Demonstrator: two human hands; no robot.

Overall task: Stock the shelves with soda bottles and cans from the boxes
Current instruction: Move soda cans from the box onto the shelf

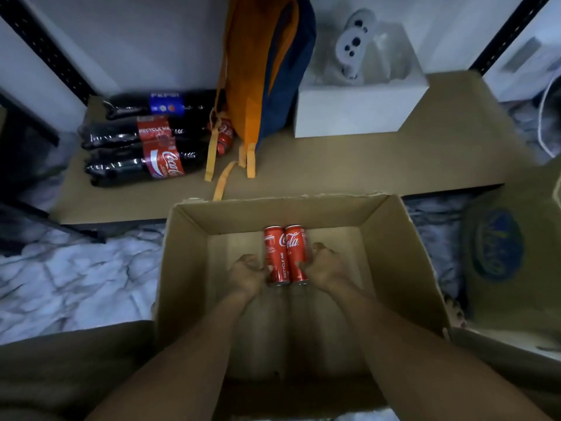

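Cans (285,253) side by side in box (391,256), L/R fingers (263,270) flanking them.

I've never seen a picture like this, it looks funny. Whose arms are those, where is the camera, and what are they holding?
The camera sits on a person's head, looking down, so you see their own arms. The left hand and right hand each grip a red can and, side by side inside an open cardboard box. Beyond it is a shelf with three bottles lying down, another can, an orange and blue bag and a white box.
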